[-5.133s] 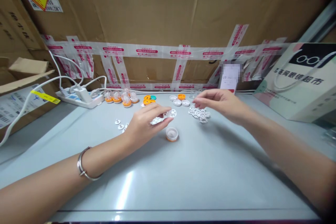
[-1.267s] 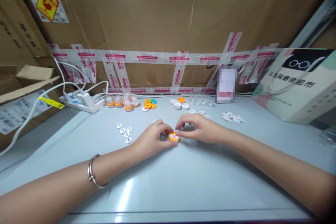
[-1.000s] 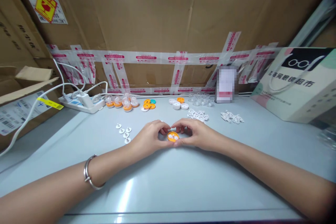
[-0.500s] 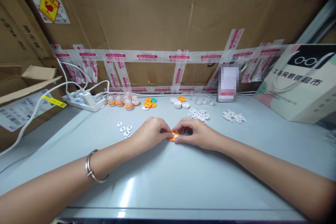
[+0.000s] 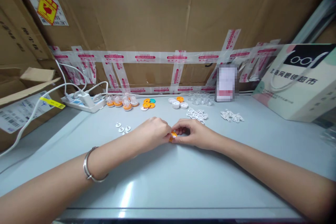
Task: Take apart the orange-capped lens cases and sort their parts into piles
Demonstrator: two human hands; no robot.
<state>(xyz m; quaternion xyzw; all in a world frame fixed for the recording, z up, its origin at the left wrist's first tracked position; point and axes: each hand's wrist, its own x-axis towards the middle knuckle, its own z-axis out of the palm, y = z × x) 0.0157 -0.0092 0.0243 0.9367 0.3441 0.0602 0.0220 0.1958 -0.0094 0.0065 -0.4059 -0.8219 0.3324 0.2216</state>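
- Thumb and fingers of your right hand (image 5: 193,133) gripped the near and far edges of a small orange cup (image 5: 172,139).
- The fingers of your left hand (image 5: 154,131) were bent and bunched at its left edge; whether they pinched it, I could not tell.
- That cup was near the middle of the tabletop (image 5: 168,182), between your two hands, with something white showing inside.
- Its open side faced upward, as far as your hands let it show; being round, it had no long axis.
- Beyond your left forearm you had at least four white stemmed discs (image 5: 118,125), some partly covered.
- Farther back stood at least four domed pieces (image 5: 127,106) on orange bases, overlapping.
- Beside them lay five flat rounds (image 5: 152,106): three orange, one teal, one white.
- Next came four shallow cups (image 5: 175,105), one orange and three white.
- Clear parts (image 5: 203,100), openwork white parts (image 5: 195,114) and a second white heap (image 5: 231,115) overlapped too much to count.
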